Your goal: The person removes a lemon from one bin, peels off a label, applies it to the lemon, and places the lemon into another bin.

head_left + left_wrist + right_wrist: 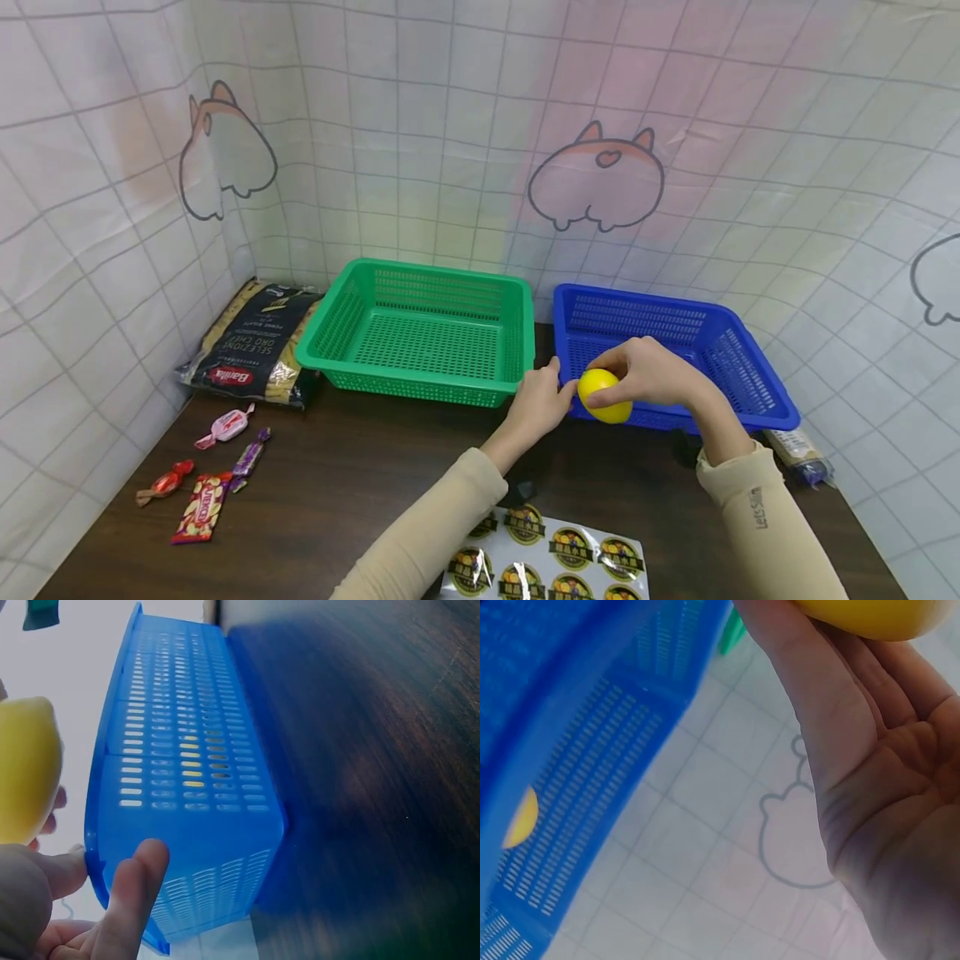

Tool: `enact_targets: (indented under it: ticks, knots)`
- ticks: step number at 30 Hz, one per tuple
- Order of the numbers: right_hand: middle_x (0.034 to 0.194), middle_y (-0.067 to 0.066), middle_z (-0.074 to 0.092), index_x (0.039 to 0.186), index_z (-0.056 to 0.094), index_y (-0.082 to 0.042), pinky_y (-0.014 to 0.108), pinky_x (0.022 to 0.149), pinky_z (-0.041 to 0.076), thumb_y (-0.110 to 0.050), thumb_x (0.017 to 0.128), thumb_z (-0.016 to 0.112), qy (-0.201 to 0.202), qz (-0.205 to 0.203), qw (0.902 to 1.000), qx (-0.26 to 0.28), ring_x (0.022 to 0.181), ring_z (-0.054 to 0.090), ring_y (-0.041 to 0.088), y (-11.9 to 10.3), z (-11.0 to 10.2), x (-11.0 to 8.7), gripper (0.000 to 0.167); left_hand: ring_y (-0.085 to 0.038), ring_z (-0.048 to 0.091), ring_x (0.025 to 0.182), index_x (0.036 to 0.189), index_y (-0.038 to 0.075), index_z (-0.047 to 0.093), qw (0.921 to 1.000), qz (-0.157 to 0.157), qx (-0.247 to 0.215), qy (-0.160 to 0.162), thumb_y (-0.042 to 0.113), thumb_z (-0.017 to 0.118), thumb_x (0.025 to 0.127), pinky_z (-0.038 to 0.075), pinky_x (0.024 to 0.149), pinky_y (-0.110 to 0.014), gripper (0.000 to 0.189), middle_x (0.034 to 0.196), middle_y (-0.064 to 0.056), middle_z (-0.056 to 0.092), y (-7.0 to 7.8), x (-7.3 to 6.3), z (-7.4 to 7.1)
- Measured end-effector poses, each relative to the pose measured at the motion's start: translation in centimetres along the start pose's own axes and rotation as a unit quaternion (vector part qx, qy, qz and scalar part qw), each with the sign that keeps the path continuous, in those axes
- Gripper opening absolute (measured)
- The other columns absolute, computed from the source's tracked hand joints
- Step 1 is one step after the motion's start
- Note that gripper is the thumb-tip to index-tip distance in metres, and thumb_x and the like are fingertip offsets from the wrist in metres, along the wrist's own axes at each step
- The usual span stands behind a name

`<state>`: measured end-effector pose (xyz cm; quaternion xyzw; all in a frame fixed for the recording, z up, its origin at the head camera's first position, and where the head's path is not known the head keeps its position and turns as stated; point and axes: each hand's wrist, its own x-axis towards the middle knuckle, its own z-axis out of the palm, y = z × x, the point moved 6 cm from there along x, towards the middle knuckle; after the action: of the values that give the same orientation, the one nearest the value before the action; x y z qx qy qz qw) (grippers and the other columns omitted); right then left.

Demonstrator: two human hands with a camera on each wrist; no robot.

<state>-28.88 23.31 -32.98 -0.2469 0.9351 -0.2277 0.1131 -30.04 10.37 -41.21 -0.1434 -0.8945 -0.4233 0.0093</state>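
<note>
A yellow lemon [604, 397] is held above the front rim of the blue basket [641, 295], pinched between the thumb and fingers of my right hand [660, 372]. In the left wrist view the lemon [28, 769] hangs outside the slotted wall, near the rim. My left hand [537, 402] grips the basket's front left corner, its thumb at the rim and a finger [142, 874] against the outer wall. Another yellow rounded thing [523, 819] lies inside the basket in the right wrist view, partly hidden by the rim.
Left of the blue basket stands a green basket [420, 387], with a pasta bag [251, 342] beside it. Several wrapped candies [202, 507] lie at the left. A sticker sheet [551, 554] is at the front, and a packet [802, 458] sits by the right wall.
</note>
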Motion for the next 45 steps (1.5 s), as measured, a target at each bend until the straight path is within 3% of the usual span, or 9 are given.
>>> enact_targets:
  ticks: [9,16,19,23,26,28,32,37,45]
  knots:
    - [0.072,-0.007,0.065,0.098,0.074,-0.015,0.022,0.058,0.047,-0.039,0.083,0.077,-0.002,-0.027,0.9995,0.012,0.064,0.055,0.007,-0.3,2.9,-1.0,0.029,-0.009,0.042,0.042,0.148,-0.004,0.042,0.9992,-0.003,-0.012,-0.038,0.03,0.059,0.1,0.031,0.04,-0.015,0.061,0.055,0.001,0.052,-0.3,-0.7,-0.6]
    - [0.067,-0.008,0.059,0.09,0.071,-0.017,0.021,0.054,0.045,-0.041,0.082,0.078,-0.011,-0.03,0.999,0.033,0.058,0.051,0.004,-0.1,5.4,-1.5,0.026,-0.005,0.057,0.055,0.15,-0.002,0.039,0.9958,-0.009,-0.028,-0.087,0.035,0.058,0.1,0.044,0.051,-0.017,0.065,0.094,-0.006,0.078,-1.2,-1.6,-0.4]
    - [0.066,-0.009,0.057,0.087,0.069,-0.018,0.02,0.053,0.043,-0.042,0.082,0.077,-0.013,-0.024,0.9991,0.032,0.057,0.05,0.003,-0.1,6.5,-1.7,0.026,-0.008,0.047,0.047,0.148,-0.001,0.043,0.9933,-0.007,-0.025,-0.113,0.037,0.056,0.101,0.034,0.043,-0.019,0.061,0.079,-0.004,0.073,-1.5,-2.2,-0.5]
    - [0.062,-0.01,0.051,0.084,0.068,-0.016,0.018,0.051,0.038,-0.043,0.083,0.076,-0.017,-0.018,0.9993,0.028,0.053,0.046,0.001,0.1,7.7,-1.8,0.028,-0.01,0.038,0.046,0.133,0.003,0.061,0.9879,0.017,-0.005,-0.154,0.039,0.052,0.103,0.029,0.044,-0.02,0.048,0.059,0.0,0.05,-1.5,-2.9,-0.7]
    - [0.061,-0.011,0.048,0.087,0.069,-0.014,0.017,0.05,0.036,-0.042,0.085,0.075,-0.016,-0.015,0.9994,0.027,0.052,0.044,0.0,0.1,8.5,-1.7,0.029,-0.009,0.053,0.06,0.123,0.008,0.068,0.9821,0.045,0.017,-0.182,0.042,0.051,0.103,0.042,0.054,-0.019,0.043,0.074,0.001,0.064,-1.4,-3.3,-0.9]
    - [0.06,-0.011,0.048,0.088,0.07,-0.013,0.017,0.049,0.036,-0.043,0.086,0.074,-0.01,-0.012,0.9995,0.027,0.051,0.043,0.0,0.1,8.9,-1.6,0.03,-0.01,0.065,0.077,0.122,0.009,0.069,0.9764,0.066,0.035,-0.202,0.044,0.051,0.102,0.052,0.067,-0.02,0.044,0.095,-0.001,0.074,-1.5,-3.5,-0.9]
    - [0.059,-0.01,0.05,0.086,0.072,-0.012,0.017,0.048,0.037,-0.044,0.086,0.074,0.006,-0.001,0.9996,0.027,0.05,0.044,0.001,0.3,9.6,-1.2,0.032,-0.016,0.07,0.107,0.128,0.011,0.066,0.9629,0.099,0.047,-0.247,0.045,0.057,0.099,0.057,0.085,-0.023,0.046,0.124,-0.005,0.072,-1.9,-4.0,-0.7]
    - [0.057,-0.008,0.048,0.082,0.071,-0.009,0.018,0.048,0.036,-0.042,0.086,0.074,0.019,0.029,0.9992,0.021,0.049,0.043,0.004,0.7,10.5,-0.9,0.033,-0.013,0.07,0.105,0.13,0.012,0.065,0.9529,0.106,0.031,-0.282,0.042,0.072,0.09,0.055,0.082,-0.017,0.05,0.124,-0.005,0.072,-2.6,-4.3,-0.4]
    - [0.052,-0.006,0.047,0.07,0.068,-0.014,0.022,0.045,0.039,-0.05,0.086,0.072,0.022,0.117,0.9916,0.05,0.046,0.048,0.009,1.5,12.0,-0.3,0.04,-0.008,0.068,0.097,0.134,0.011,0.062,0.9505,0.095,0.04,-0.293,0.037,0.084,0.078,0.053,0.078,-0.016,0.065,0.129,-0.005,0.069,-3.4,-4.4,0.0]
